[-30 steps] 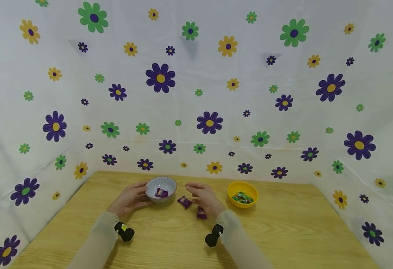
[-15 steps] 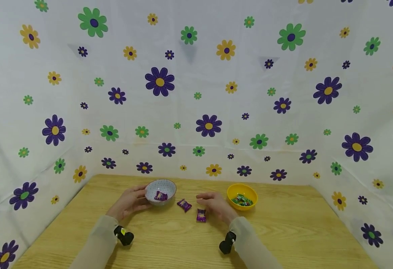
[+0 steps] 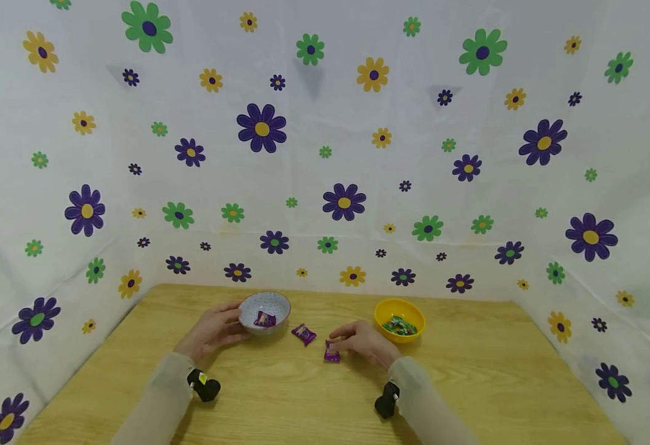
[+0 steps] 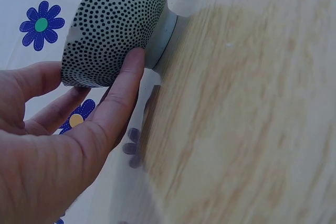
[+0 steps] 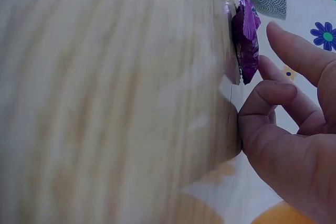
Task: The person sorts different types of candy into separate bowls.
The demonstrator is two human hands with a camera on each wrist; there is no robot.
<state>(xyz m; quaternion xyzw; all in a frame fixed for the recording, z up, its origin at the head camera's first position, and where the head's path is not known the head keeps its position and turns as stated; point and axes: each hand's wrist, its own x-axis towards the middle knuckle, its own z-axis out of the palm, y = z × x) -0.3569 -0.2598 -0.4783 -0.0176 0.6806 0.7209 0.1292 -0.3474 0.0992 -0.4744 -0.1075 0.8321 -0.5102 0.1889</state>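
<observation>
My left hand (image 3: 212, 329) rests against the left side of a dotted bowl (image 3: 275, 303). In the left wrist view, its extended thumb (image 4: 133, 66) touches the bowl's lower wall and other fingers reach the rim. One purple-wrapped candy (image 3: 265, 319) lies in that bowl. Right of the bowl, a second purple candy (image 3: 304, 334) lies on the table. My right hand (image 3: 365, 342) is at a third purple candy (image 3: 332, 355), its fingertips overlapping the wrapper's upper part in the head view. In the right wrist view the index finger (image 5: 294, 48) points, slightly apart, toward purple wrapping (image 5: 247, 40).
A yellow bowl (image 3: 380, 314) with several green-wrapped candies (image 3: 400, 326) stands just beyond my right hand. The wooden table (image 3: 280, 395) ends at a white flower-print sheet (image 3: 314, 167) at the back and sides. A black camera sits on each wrist.
My right hand has moved right, away from the dotted bowl, and its fingertips have come over the nearer purple candy. The left hand stays at the bowl.
</observation>
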